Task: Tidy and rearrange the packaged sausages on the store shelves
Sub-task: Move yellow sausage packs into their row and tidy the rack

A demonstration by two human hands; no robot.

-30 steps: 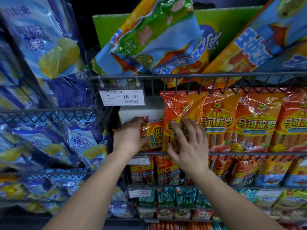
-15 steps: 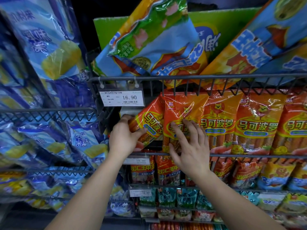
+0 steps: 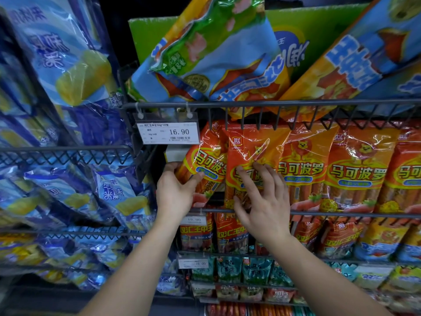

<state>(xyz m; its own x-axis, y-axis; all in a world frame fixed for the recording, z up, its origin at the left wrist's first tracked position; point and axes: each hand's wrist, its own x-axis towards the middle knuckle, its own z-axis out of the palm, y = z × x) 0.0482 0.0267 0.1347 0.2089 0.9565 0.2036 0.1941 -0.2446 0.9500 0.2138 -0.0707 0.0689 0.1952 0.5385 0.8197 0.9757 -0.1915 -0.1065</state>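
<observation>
1. The middle wire shelf (image 3: 341,213) has a dark front rail running left to right below both hands; above it the upper shelf rail (image 3: 273,103) closes the top of the row, so the packs stand in a low slot between the two rails.
2. At the left end of that slot there is a narrow dark gap beside a white box (image 3: 174,153), just under the price tag (image 3: 168,132) reading 16.90. To the right the row is packed tight, pack touching pack.
3. The leftmost sausage pack (image 3: 208,156) is orange and tilted, its top leaning right against its neighbour. The left hand (image 3: 175,195) grips its lower left edge: thumb across the front, fingers (image 3: 174,166) curled behind.
4. The second sausage pack (image 3: 252,151) stands nearly upright just right of it. The right hand (image 3: 262,201) lies flat on its front with fingers spread and open, fingertips on the printed label, palm over the front rail.
5. Count on this shelf: five orange packs of this kind in view, the fifth cut by the right edge.
6. Three big blue-and-orange bags (image 3: 218,60) lean on the shelf above.
</observation>
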